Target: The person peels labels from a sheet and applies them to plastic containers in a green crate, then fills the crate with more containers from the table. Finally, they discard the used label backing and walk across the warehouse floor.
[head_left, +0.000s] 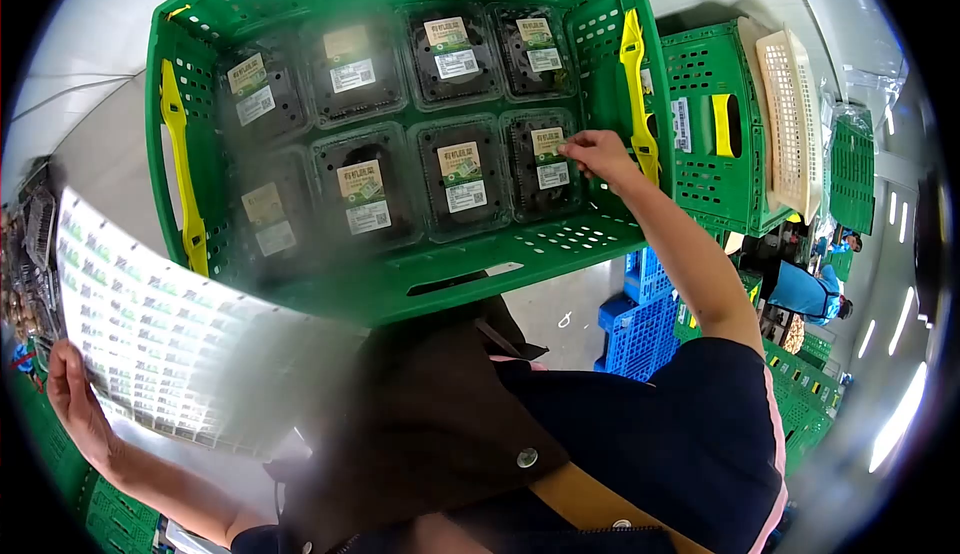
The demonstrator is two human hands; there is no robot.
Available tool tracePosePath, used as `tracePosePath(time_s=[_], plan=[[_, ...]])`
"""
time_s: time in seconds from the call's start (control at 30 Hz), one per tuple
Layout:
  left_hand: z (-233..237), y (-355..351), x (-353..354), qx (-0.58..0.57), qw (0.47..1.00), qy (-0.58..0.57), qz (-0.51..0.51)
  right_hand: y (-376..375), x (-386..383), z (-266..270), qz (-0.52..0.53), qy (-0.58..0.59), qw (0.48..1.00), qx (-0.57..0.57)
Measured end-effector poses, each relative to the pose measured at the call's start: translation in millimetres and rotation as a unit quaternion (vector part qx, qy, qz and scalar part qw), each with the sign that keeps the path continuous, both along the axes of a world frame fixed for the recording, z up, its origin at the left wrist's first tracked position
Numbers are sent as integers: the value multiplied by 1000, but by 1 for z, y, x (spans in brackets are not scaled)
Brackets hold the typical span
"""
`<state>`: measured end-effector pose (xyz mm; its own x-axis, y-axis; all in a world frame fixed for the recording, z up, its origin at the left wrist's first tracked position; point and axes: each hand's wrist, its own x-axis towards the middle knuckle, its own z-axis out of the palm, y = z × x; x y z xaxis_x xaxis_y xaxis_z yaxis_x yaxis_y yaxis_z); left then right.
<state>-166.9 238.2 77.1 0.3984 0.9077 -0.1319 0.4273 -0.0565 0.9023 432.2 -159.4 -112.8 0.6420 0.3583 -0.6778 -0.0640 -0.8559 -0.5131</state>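
My left hand (80, 404) grips the edge of a large white sheet of small printed stickers (140, 324), held up at the left. My right hand (600, 157) is over the right end of a green plastic crate (440, 294). Its thumb and forefinger are pinched together at the label of a clear lidded box (545, 194); whatever is between the fingertips is hidden. Two rows of such boxes with dark contents lie in the crate, including a labelled box (365, 219) in the near row and another labelled box (455, 84) in the far row.
Yellow handles (183, 164) sit at the crate's ends. Beyond its right end stand another green crate (705, 74) and a cream basket (790, 119). A blue pallet (640, 329) is below. Farther right, a person in blue (800, 292) bends among crates. Lens blur covers the left-centre.
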Motion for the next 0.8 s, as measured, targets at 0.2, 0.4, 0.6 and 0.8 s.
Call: tracePosePath(time_s=[0.2, 0.4, 0.6, 0.8], plan=[[7, -12, -93, -33, 999, -15, 30, 18, 5, 2, 255, -199, 928, -188], [23, -70, -164, 35, 947, 47, 317, 84, -27, 25, 239, -65, 968, 31], [50, -131, -289, 65, 877, -106, 465, 161, -44, -2, 211, -27, 965, 152], [32, -255, -415, -28, 763, -161, 625, 259, -118, 38, 334, 33, 901, 274]])
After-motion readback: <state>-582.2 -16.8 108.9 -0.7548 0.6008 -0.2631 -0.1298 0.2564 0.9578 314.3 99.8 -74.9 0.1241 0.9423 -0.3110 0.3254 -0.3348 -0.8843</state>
